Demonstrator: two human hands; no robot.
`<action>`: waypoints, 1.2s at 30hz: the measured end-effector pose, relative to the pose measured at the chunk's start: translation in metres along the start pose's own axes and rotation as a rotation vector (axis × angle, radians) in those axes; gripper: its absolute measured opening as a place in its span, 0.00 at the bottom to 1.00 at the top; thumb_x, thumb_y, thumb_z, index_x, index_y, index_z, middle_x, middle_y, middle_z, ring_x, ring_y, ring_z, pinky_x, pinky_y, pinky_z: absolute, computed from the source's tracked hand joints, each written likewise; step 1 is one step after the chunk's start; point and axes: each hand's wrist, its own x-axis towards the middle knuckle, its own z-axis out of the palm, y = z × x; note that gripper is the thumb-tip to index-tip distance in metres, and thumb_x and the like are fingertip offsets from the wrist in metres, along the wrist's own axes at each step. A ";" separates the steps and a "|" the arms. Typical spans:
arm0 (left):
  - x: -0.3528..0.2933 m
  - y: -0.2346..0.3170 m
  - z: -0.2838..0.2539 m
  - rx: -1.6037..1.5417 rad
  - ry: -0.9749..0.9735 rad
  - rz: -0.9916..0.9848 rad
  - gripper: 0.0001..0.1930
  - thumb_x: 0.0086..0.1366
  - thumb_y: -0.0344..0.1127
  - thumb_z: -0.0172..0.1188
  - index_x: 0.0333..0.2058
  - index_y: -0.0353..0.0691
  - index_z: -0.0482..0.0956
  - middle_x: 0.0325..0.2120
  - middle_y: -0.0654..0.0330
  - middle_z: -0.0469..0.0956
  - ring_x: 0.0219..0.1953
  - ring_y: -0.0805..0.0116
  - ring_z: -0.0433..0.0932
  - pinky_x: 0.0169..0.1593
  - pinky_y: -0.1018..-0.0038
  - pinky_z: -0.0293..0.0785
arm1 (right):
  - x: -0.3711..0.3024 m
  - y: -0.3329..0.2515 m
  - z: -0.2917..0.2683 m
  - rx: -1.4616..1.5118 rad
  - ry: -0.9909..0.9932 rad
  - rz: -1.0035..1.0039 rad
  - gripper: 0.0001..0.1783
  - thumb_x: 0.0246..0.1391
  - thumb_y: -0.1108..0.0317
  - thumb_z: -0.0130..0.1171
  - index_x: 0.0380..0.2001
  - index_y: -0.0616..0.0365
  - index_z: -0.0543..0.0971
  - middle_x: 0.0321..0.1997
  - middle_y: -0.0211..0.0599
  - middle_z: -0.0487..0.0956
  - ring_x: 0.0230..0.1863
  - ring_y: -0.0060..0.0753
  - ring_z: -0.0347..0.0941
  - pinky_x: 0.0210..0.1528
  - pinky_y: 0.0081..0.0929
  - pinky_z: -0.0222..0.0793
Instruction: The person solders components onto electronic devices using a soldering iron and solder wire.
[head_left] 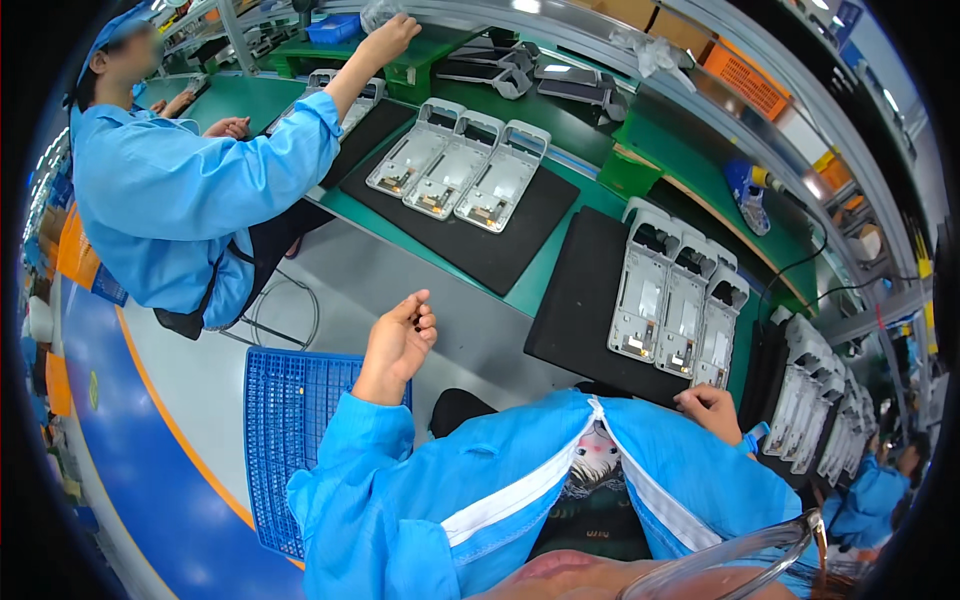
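My left hand [398, 345] is raised over the aisle, away from the bench. Its fingers are curled together, and a small dark spot shows among them, too small to name. At the bench's near edge is my right hand [708, 408], its fingers bent inward; whatever they may hold is hidden. Just beyond it, three grey plastic housings [662, 290] lie side by side on a black foam mat [575, 290]. Each has a frame-like opening at its far end and small orange and white parts near its lower end.
A co-worker in blue [190, 200] sits at the left, one arm raised. Three more housings [460, 160] lie on another mat [500, 240]. A blue plastic basket [285, 440] stands beside me. A green shelf [710, 190] carries a blue tool [747, 198]; more housings [810, 400] lie right.
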 end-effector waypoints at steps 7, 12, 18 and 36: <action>-0.007 0.045 -0.025 0.056 -0.065 -0.102 0.10 0.62 0.35 0.45 0.37 0.36 0.68 0.21 0.66 0.62 0.19 0.78 0.59 0.20 0.84 0.56 | -0.011 0.020 0.035 0.283 0.036 0.557 0.39 0.47 0.39 0.46 0.44 0.68 0.68 0.40 0.47 0.74 0.41 0.38 0.71 0.44 0.31 0.66; -0.010 0.045 -0.009 0.196 -0.109 -0.321 0.10 0.62 0.36 0.46 0.38 0.37 0.68 0.17 0.69 0.59 0.15 0.81 0.56 0.17 0.84 0.52 | -0.008 0.032 0.070 0.938 0.133 0.595 0.48 0.47 0.35 0.39 0.58 0.63 0.45 0.57 0.50 0.58 0.49 0.41 0.65 0.44 0.32 0.65; 0.005 0.049 -0.012 0.460 -0.139 -0.459 0.13 0.62 0.39 0.47 0.39 0.35 0.68 0.15 0.71 0.56 0.14 0.83 0.53 0.16 0.87 0.49 | 0.010 0.015 0.073 1.233 0.254 0.444 0.48 0.44 0.31 0.40 0.58 0.57 0.49 0.60 0.46 0.54 0.59 0.44 0.53 0.50 0.33 0.60; 0.057 -0.064 -0.065 1.284 -0.575 -1.107 0.10 0.64 0.36 0.40 0.39 0.37 0.66 0.22 0.65 0.67 0.20 0.79 0.61 0.23 0.83 0.57 | -0.137 0.145 0.166 0.067 0.001 0.597 0.25 0.47 0.49 0.51 0.40 0.58 0.74 0.39 0.43 0.76 0.40 0.41 0.71 0.48 0.30 0.62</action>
